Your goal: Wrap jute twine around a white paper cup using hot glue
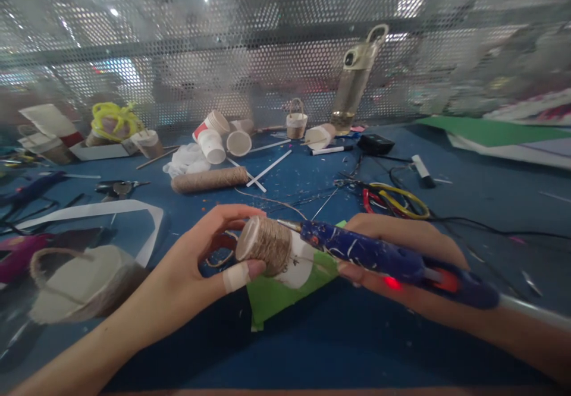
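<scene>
A small paper cup (270, 246), partly wound with brown twine, lies tilted between the thumb and fingers of my left hand (218, 253). The thumb wears a white bandage. My right hand (401, 247) is wrapped round a blue glue gun (370, 253) with a red light lit on its side. Its metal nozzle points left and meets or nearly meets the upper edge of the twine winding. A loose strand of twine (276, 198) runs from near the cup back to a twine roll (209, 179). Green paper (276, 304) lies under the cup.
At the left stands a twine-wrapped cup with a handle (89, 283), near a white paper strip (111, 207). Several paper cups (212, 146) lie farther back. Yellow-handled scissors (401, 200) and black cables sit at right; a water bottle (354, 84) leans near the perforated metal panel (267, 45).
</scene>
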Tool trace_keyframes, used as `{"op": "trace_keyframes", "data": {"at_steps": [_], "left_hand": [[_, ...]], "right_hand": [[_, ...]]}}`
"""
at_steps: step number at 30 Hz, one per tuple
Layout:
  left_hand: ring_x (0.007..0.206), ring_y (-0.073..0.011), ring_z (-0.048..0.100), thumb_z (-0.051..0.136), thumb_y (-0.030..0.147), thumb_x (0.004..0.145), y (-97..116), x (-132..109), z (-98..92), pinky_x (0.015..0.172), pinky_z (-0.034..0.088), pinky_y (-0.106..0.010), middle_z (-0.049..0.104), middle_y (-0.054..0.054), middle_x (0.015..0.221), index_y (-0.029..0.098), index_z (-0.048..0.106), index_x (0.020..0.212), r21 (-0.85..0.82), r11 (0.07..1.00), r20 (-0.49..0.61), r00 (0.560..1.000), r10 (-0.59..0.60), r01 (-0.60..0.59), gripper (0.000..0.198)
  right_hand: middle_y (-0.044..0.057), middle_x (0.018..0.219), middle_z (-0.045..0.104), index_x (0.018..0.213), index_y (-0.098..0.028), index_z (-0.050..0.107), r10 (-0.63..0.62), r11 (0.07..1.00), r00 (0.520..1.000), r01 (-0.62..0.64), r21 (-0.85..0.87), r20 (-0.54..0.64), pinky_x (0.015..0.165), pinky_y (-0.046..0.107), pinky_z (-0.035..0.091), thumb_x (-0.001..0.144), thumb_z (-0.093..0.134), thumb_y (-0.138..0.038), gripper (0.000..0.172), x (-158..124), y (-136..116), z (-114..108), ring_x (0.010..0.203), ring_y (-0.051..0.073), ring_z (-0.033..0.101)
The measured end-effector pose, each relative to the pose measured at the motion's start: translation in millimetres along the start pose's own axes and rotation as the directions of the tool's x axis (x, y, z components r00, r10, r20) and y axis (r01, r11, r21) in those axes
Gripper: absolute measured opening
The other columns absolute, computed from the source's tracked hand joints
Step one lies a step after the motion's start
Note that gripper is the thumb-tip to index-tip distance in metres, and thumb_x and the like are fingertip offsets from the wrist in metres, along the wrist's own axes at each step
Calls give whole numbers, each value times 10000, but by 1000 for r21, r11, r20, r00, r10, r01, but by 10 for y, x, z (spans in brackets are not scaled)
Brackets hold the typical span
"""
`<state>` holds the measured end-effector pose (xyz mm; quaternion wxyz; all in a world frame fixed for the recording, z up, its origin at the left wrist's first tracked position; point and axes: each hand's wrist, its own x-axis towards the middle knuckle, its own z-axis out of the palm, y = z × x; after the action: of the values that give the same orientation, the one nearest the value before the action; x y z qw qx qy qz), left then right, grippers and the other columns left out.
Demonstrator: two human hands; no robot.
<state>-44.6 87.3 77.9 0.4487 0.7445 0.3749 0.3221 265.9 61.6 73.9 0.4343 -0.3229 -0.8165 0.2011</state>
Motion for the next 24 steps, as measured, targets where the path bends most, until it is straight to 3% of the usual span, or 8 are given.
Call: {"op": "trace_keyframes", "data": {"at_steps": [3,7,13,16,20,24], "left_hand": [[1295,-241,685,822,454,943,35,-9,-12,1046,600,-297,692,14,1416,406,634,1377,5,1000,-72,997,-19,20,476],[1263,-285,712,823,455,934,57,-15,-22,1056,613,-377,703,-18,1434,364,662,1363,-21,1000,-149,989,-5,2,467],[1141,-250,771,778,348,974,21,-2,-18,929,669,-319,764,-29,1303,362,676,1373,-242,965,-123,990,69,-97,413],[1150,-254,762,783,332,966,-13,-6,-27,927,672,-326,732,-42,1372,364,663,1393,-268,957,-137,988,77,-112,445],[1277,-251,682,851,396,903,37,-27,16,984,633,-286,680,-36,1446,348,689,1356,-224,971,-240,970,31,-87,483],[1180,-215,714,895,442,858,159,-32,102,930,632,-263,736,13,1324,378,657,1334,-300,954,-279,953,-116,28,536]], "right_hand": [[-69,796,714,852,-269,681,69,996,998,-69,54,3,617,212,542,923,773,-211,130,15,14,2,642,87,668],[-54,811,723,876,-268,708,119,992,992,-120,34,35,615,239,533,938,775,-240,96,11,4,-33,668,103,678],[-32,733,638,859,-254,643,112,993,984,-105,-52,136,566,301,461,961,643,-182,125,-7,-2,-110,599,135,591],[-44,725,604,813,-251,573,80,992,977,-59,-108,198,571,286,446,952,638,-181,168,-7,-1,-127,593,121,563],[-66,697,541,780,-255,509,46,980,979,-6,-199,196,579,278,413,918,635,-195,197,-21,-19,-111,576,108,497],[-68,699,555,782,-266,483,8,961,984,41,-272,176,559,266,392,889,601,-215,168,-48,-29,-84,586,109,513]]}}
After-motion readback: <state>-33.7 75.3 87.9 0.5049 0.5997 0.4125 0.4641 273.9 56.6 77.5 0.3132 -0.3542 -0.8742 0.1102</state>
